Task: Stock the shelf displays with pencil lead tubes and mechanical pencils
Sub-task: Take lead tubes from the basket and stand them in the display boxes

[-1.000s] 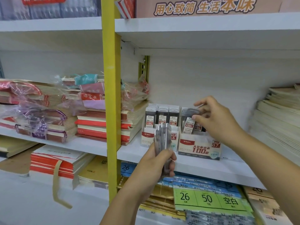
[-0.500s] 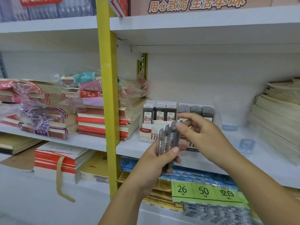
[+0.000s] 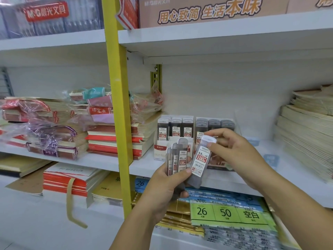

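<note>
1. Head view: L hand point(image 3: 167, 190) has its fingers wrapped round a fanned bundle of lead tubes point(image 3: 177, 157). They're upright w/ labels facing the person, prob. so sizes can be read.
2. R hand point(image 3: 239, 156) pinches a single tube point(image 3: 200, 161) near its cap. It's tilted and just beside the bundle, apparently being drawn off for stocking.
3. Its label reads 0.5, so I'd judge it goes in the left display box point(image 3: 161, 152), beyond the hands. The 0.7 tubes point(image 3: 214, 123) stand just right of that.
4. Shelf point(image 3: 252, 179) is white, w/ a yellow upright point(image 3: 119, 105) and notebook stacks point(image 3: 111, 139) at left, paper stacks point(image 3: 306, 141) far right, price tags point(image 3: 225, 212) below. No pencils seen.
</note>
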Motion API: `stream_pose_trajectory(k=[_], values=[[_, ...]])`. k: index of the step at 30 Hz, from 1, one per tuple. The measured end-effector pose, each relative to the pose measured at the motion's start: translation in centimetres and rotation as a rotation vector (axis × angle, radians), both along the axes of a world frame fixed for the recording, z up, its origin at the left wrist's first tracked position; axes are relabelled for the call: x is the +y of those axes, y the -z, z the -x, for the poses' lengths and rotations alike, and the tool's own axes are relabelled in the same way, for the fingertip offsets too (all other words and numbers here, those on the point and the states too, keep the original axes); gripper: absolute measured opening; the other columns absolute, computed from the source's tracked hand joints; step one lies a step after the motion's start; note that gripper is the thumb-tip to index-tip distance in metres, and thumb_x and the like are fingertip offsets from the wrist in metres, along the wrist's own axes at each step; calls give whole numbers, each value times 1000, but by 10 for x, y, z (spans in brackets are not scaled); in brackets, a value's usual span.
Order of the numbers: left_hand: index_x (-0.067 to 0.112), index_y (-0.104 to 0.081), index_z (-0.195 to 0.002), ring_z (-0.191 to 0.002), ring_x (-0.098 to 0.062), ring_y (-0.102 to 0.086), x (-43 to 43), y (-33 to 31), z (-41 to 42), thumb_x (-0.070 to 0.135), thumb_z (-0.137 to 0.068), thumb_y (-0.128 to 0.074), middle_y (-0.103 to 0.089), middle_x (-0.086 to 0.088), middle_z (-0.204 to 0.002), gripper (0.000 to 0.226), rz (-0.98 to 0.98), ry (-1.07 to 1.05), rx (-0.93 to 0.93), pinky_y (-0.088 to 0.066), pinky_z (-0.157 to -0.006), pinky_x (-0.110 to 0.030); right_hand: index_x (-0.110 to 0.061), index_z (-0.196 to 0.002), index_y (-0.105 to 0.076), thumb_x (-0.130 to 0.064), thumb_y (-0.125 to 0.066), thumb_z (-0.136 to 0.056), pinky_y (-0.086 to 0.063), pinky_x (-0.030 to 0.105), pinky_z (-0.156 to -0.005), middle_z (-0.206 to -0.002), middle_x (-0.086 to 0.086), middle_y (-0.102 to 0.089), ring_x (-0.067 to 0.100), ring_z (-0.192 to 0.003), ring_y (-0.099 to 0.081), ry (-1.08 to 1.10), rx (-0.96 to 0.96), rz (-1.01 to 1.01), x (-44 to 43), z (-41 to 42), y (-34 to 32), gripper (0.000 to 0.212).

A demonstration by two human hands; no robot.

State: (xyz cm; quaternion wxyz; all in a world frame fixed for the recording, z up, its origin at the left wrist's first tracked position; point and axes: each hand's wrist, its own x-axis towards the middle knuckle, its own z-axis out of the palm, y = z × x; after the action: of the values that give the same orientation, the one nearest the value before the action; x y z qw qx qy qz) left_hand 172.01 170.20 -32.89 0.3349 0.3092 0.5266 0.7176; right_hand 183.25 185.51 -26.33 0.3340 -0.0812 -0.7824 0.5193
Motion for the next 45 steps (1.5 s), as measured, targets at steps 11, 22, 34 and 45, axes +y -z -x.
stream_pose_trajectory(k=[11,22,34,45], values=[[21,-62,-122,-85,-16,-77,-11,2,22,32,-96,-63,-80,-2,-101,28,-39,-134,22,-57,-59,-23,-32,-98,-63,-10,-65,-90,-56,20,-62,-91,-8,-74,11,-74,-71,157,253,-143,-7,10,-15,24],[31,-58,-122,-69,-10,-73,-38,1,61,35,-95,-63,-80,-2,-100,28,-109,-207,-4,-52,-52,-20,-31,-103,-51,-21,-60,-94,-51,20,-70,-88,-16,-61,0,-81,-60,293,77,-729,-24,108,-52,17],[23,-66,-117,-90,-20,-77,-47,7,75,45,-69,-77,-79,-2,-98,54,-114,-229,-34,-60,-61,-26,-25,-106,-66,-25,-66,-90,-39,24,-75,-101,-4,-45,11,-86,-51,389,-247,-839,-13,143,-47,17],[28,-70,-110,-67,-10,-71,-55,-3,56,41,-87,-73,-78,-6,-100,26,-63,-88,128,-52,-54,-18,-32,-110,-66,-20,-66,-91,-49,17,-54,-84,2,-73,8,-59,-61,-163,-187,-203,-61,85,-20,23]])
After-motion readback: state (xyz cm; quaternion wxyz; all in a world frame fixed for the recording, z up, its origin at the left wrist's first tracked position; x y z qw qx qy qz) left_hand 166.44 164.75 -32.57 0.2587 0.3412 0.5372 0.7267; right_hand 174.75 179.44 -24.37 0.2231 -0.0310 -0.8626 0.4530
